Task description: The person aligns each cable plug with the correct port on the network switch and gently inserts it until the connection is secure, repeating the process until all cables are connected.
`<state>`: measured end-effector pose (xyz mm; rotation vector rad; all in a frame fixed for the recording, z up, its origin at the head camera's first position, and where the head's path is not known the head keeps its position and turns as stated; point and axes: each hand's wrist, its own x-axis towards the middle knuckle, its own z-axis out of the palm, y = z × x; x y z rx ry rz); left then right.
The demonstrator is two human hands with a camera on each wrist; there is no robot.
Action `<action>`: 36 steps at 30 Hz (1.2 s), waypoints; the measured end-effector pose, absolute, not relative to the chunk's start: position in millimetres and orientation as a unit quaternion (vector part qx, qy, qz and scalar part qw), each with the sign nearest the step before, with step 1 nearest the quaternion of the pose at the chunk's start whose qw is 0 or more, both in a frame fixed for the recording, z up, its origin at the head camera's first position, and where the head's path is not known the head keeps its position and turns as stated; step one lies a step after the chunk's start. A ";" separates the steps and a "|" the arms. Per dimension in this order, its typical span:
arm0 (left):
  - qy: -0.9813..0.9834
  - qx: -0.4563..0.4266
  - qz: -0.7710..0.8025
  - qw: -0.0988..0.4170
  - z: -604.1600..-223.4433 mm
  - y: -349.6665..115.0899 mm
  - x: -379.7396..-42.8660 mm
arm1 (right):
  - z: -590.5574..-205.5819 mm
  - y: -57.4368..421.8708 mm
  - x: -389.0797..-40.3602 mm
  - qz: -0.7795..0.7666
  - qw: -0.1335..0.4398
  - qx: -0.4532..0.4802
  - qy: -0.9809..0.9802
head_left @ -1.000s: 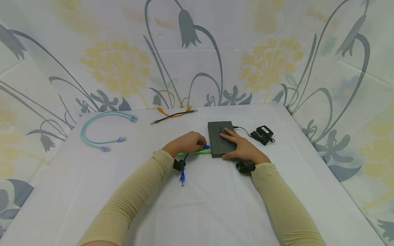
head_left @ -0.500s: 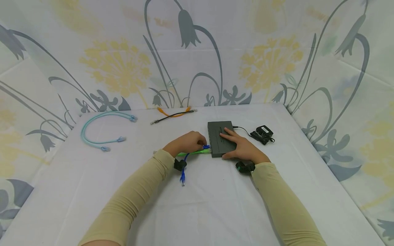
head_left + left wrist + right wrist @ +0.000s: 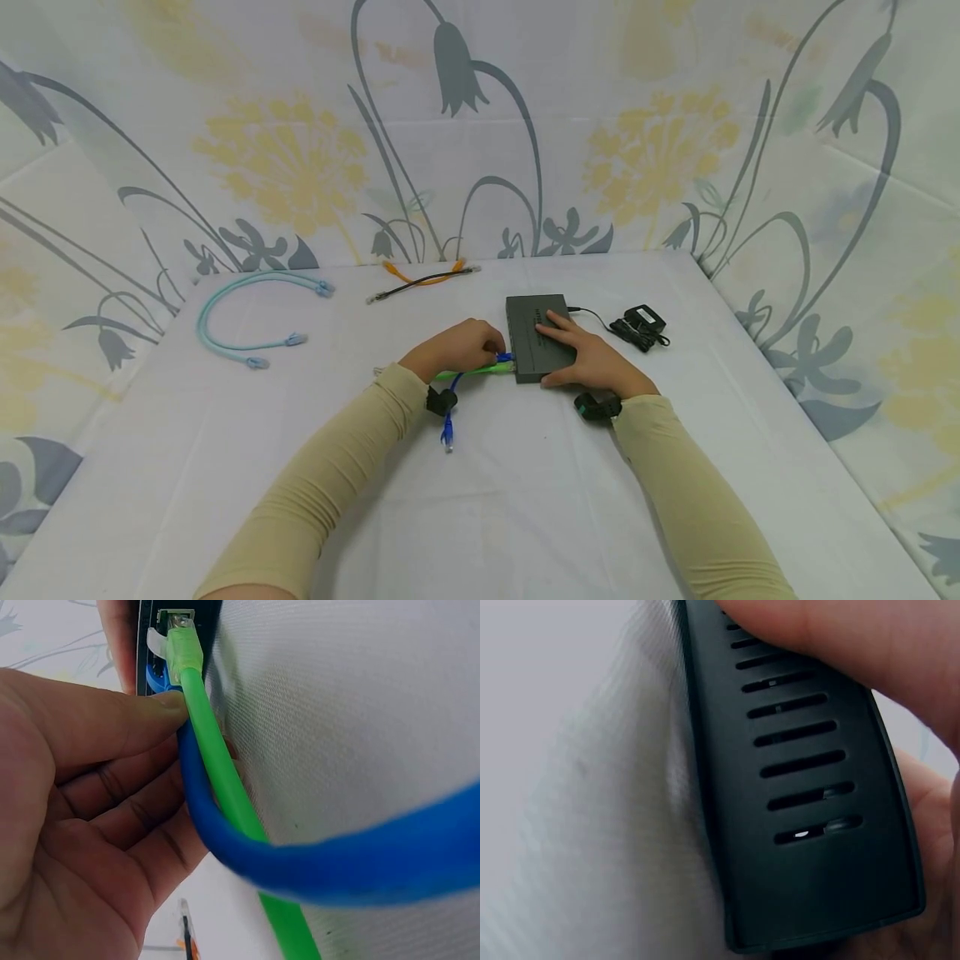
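A dark grey network switch (image 3: 528, 337) lies on the white-covered table, its port side facing left. My left hand (image 3: 459, 345) pinches the blue network cable (image 3: 196, 787) close behind its plug, at the ports. Thumb and fingers partly hide that plug, so how deep it sits cannot be told. Beside it a green network cable (image 3: 225, 765) has its clear plug in a port. My right hand (image 3: 592, 360) rests on the switch with fingers spread over the top. Its thumb (image 3: 832, 634) touches the slotted near side.
A black power adapter (image 3: 647, 320) with a bundled cord lies to the right, its lead running to the switch. Light blue network cables (image 3: 207, 321) are at the left. An orange cable (image 3: 432, 283) and a black cable (image 3: 405, 290) cross at the back.
My left hand creeps slightly right toward the switch, and the blue cable's loose end shifts a little with it. My right hand and the switch stay put.
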<state>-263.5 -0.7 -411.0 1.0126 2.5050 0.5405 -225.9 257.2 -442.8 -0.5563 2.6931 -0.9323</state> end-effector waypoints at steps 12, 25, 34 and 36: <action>0.893 0.358 0.189 0.196 -412.2 -1.8 -263.6 | -444.7 257.3 -226.3 -0.315 0.120 -0.185 0.923; 0.893 0.357 0.190 0.195 -411.7 -4.1 -263.9 | -445.0 257.6 -227.1 -0.319 0.117 -0.183 0.922; 0.892 0.357 0.194 0.198 -412.1 -8.8 -266.8 | -446.9 258.0 -227.2 -0.321 0.117 -0.185 0.922; 0.893 0.356 0.194 0.197 -411.7 -10.2 -267.5 | -446.7 257.7 -226.8 -0.322 0.116 -0.184 0.921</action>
